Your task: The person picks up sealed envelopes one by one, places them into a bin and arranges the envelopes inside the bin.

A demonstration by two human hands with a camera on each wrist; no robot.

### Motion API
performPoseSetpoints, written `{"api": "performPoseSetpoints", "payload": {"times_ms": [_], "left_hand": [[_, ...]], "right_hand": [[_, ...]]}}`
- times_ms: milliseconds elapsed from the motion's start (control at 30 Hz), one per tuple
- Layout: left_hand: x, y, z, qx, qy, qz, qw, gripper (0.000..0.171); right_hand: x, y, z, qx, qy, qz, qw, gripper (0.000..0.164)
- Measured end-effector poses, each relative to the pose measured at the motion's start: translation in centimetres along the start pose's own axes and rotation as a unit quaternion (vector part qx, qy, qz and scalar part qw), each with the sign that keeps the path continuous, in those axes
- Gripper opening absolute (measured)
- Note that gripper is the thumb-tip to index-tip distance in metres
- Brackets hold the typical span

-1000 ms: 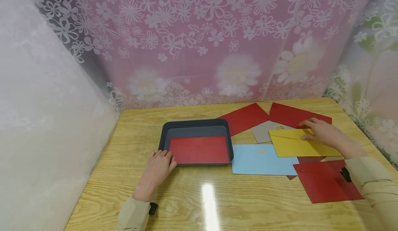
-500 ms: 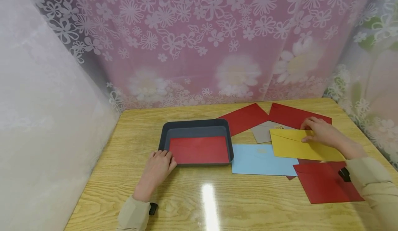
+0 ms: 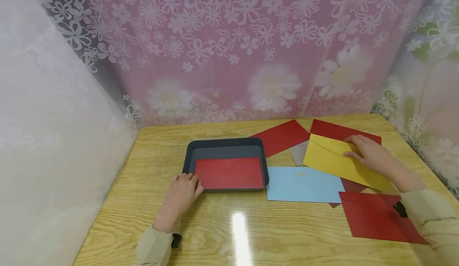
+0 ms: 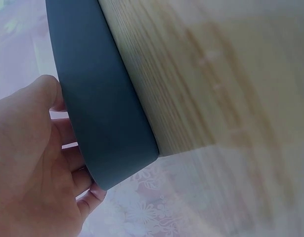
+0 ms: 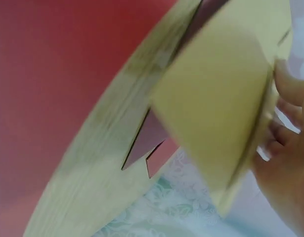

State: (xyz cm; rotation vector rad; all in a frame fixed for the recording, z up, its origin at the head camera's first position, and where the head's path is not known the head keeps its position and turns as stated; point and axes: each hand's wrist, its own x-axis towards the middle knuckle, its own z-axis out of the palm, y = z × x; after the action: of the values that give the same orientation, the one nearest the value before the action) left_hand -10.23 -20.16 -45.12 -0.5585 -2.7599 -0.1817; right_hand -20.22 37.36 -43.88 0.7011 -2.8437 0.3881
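Tray (image 3: 225, 141): in left hand's (image 3: 180, 192) grip; one red envelope (image 3: 228, 173) inside, seemingly done.
Yellow envelope (image 3: 331, 158): pinched by right hand (image 3: 374, 158), not yet in tray.
Table (image 3: 287, 234): blue envelope (image 3: 305, 184), grey envelope (image 3: 298, 154), other red envelopes (image 3: 378, 218) around right hand, apparently left to do.

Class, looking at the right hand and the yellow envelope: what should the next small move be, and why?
Probably carry the yellow envelope left toward the dark tray: the right hand pinches its far edge, the left hand holds the tray's near-left corner, and a red envelope lies inside, suggesting envelopes belong there.
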Motion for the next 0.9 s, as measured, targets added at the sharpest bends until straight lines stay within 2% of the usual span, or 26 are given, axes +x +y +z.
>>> {"api": "performPoseSetpoints", "payload": {"times_ms": [233,400,567,733,900], "left_hand": [[0.0,0.1,-0.1,-0.001,0.000,-0.001,1.0000,0.034],[0.0,0.1,-0.2,0.000,-0.001,-0.001,1.0000,0.033],[0.0,0.2,-0.3,-0.002,0.003,-0.001,1.0000,0.036],[0.1,0.1,-0.2,-0.003,0.004,-0.001,1.0000,0.037],[0.0,0.0,-0.1,-0.001,-0.003,-0.002,1.0000,0.036]], "right_hand": [[0.2,-1.1,0.3,-0.046,0.094,-0.025,0.994,0.025],[0.9,-2.0,-0.3,-0.093,0.168,-0.070,0.979,0.027],[1.5,-2.9,-1.1,-0.126,0.209,-0.112,0.963,0.019],[2.3,-4.2,-1.9,-0.144,0.237,-0.138,0.951,0.051],[3.3,-6.4,-2.8,-0.152,0.256,-0.153,0.942,0.051]]}}
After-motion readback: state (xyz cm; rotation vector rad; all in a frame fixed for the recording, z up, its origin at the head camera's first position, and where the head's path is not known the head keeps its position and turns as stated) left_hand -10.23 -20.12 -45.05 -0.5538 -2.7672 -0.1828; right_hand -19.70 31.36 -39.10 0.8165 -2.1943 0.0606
